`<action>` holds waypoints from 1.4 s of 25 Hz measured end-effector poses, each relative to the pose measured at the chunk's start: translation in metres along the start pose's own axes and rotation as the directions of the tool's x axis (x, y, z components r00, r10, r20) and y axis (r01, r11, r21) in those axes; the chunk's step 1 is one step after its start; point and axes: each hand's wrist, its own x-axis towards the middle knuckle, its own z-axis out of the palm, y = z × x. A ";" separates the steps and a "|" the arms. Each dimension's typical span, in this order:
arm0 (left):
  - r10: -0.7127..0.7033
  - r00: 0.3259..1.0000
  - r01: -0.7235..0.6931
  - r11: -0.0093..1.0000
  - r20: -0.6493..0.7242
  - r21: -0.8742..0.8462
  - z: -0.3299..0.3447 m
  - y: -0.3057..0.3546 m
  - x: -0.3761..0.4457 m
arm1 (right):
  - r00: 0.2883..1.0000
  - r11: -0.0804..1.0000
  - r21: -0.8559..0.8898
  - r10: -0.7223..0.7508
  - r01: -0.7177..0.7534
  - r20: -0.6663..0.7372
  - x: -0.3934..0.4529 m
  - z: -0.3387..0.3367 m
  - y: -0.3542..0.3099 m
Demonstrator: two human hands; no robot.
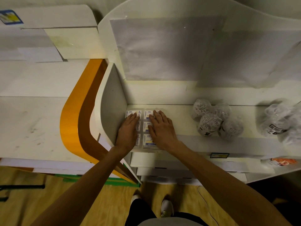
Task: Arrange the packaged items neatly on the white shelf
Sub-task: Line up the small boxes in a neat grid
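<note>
I have both hands flat on the packs (pixel 147 128), which lie in two rows at the left end of the shelf (pixel 182 111), tight against its side wall (pixel 112 108). My left hand (pixel 128 128) covers the left row, beside the wall; my right hand (pixel 161 126) covers the right row. The fingers of both are straight and only a little spread, pressing down, holding nothing. I think the hands lie like this to push the rows together and square them into the corner, so the wall serves as a guide. Further right on the shelf, well apart, sit four round mesh balls (pixel 213 119) in clear wrap, touching one another, and at the far right a heap of clear bags (pixel 281 123). These are probably still to arrange.
</note>
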 end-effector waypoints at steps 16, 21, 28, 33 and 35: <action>0.019 0.995 -0.032 0.991 0.097 0.128 0.006 -0.001 -0.002 | 0.999 0.993 0.106 0.048 -0.049 0.015 0.001 0.011 -0.008; 0.028 0.994 -0.040 0.993 0.105 0.115 0.004 -0.003 -0.002 | 1.000 0.995 0.100 0.028 -0.028 -0.005 0.002 0.012 -0.009; 0.018 0.997 -0.023 0.997 0.072 0.075 0.003 0.000 -0.004 | 1.000 0.998 0.069 0.014 -0.012 -0.017 0.002 0.011 -0.007; 0.050 0.994 -0.058 0.995 0.098 0.079 -0.001 0.001 -0.004 | 1.000 0.999 0.042 -0.003 0.004 -0.018 0.000 0.009 -0.008; 0.031 0.997 -0.036 0.997 0.077 0.065 0.002 -0.003 -0.003 | 1.000 0.999 0.041 -0.009 0.010 -0.024 -0.001 0.009 -0.009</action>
